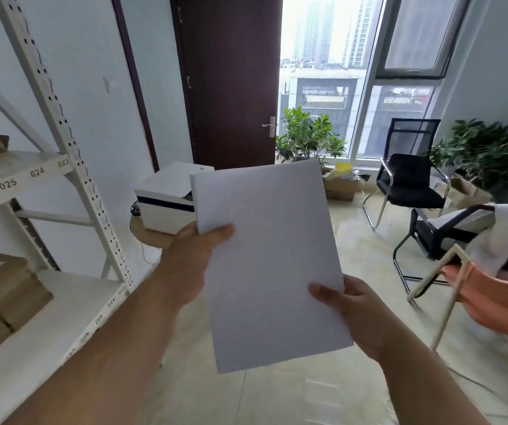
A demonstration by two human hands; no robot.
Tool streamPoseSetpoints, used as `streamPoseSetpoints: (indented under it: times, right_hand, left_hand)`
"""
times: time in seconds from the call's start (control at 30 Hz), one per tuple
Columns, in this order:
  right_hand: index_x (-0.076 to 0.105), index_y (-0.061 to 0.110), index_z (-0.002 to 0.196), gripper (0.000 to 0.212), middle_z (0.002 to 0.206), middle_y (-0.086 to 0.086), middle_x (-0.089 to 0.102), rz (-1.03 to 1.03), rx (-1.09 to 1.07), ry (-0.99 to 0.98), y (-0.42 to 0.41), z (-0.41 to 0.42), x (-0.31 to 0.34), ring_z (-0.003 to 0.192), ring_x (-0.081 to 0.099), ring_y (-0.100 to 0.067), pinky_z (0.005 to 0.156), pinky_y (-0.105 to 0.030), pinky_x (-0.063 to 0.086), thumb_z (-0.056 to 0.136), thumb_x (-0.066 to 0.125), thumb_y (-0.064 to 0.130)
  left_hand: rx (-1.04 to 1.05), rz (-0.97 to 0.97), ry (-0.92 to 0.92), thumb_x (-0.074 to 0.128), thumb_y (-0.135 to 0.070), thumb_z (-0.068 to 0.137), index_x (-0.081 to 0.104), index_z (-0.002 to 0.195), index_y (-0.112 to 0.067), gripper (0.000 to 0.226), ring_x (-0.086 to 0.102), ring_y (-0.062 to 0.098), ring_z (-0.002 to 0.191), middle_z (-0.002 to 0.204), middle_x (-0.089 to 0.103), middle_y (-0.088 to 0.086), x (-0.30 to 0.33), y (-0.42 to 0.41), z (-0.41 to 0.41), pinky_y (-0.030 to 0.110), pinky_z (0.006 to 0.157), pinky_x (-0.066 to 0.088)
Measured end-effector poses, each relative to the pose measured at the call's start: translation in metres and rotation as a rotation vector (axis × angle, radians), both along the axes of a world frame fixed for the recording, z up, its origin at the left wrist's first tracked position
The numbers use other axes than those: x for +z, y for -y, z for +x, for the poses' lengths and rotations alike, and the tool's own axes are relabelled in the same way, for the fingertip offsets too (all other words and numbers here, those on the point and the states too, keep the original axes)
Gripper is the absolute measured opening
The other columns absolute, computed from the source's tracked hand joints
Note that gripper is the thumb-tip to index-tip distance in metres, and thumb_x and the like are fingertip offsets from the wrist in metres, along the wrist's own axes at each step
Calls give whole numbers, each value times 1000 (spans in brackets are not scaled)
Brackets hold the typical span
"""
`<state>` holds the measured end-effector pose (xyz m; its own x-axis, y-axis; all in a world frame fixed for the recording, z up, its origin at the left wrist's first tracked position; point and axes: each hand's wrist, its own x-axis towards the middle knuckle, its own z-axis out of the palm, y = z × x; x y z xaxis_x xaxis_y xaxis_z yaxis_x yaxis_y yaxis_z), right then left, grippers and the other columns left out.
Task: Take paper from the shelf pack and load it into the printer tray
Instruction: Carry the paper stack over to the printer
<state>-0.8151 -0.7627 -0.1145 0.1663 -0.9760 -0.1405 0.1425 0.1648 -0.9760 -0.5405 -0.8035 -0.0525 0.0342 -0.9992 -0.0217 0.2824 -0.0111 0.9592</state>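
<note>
The paper stack [269, 265] is held in the grip of both hands: the left hand [194, 265] is closed on its far-left corner, the right hand [353, 314] on its near-right edge. The printer [166, 199] is seen beyond the left grip. The stack should be kept flat, edges squared, and carried level toward the tray, which is not visible.

Both forearms are bare to the frame edge, and the left hand [196, 256] and right hand [360, 314] are ungloved.
</note>
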Motion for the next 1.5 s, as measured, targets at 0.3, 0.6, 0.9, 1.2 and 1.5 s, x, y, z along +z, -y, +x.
streamPoseSetpoints:
  times: [0.3, 0.6, 0.9, 1.2, 1.5]
  right_hand:
    - [80, 8, 110, 30, 110, -15, 81, -39, -161, 27, 70, -49, -22, 102, 77, -40, 96, -58, 58, 84, 81, 24]
    - [80, 8, 107, 38, 103, -11, 83, -66, -143, -34, 148, -133, -23, 95, 79, -34, 79, -41, 61, 78, 84, 33]
    - [81, 11, 104, 27, 102, -8, 83, -49, -190, -59, 220, -167, -42, 96, 78, -36, 90, -53, 62, 85, 84, 31]
    - [80, 11, 104, 35, 101, -8, 83, -62, -191, -107, 310, -155, -43, 95, 79, -35, 93, -58, 60, 80, 83, 37]
    - [79, 11, 105, 32, 100, -7, 84, -56, -201, -151, 401, -148, -39, 94, 79, -35, 92, -57, 60, 83, 84, 34]
  left_hand:
    - [-42, 59, 116, 77, -11, 89, 82, 101, -13, 13, 76, 37, 103, 108, 81, 14, -48, 41, -83, 47, 91, 60]
    - [15, 104, 146, 81, -13, 86, 79, 105, -7, 21, 78, 35, 98, 104, 82, 13, -50, 115, -169, 48, 90, 61]
    - [41, 111, 190, 81, -15, 87, 78, 107, -11, 20, 78, 33, 98, 103, 82, 8, -57, 185, -209, 49, 92, 61]
    - [67, 115, 185, 82, -17, 87, 78, 105, -11, 20, 78, 36, 98, 101, 82, 10, -71, 276, -196, 58, 94, 59]
    - [60, 114, 161, 80, -20, 88, 78, 108, -12, 22, 78, 33, 100, 105, 82, 8, -78, 359, -189, 60, 97, 57]
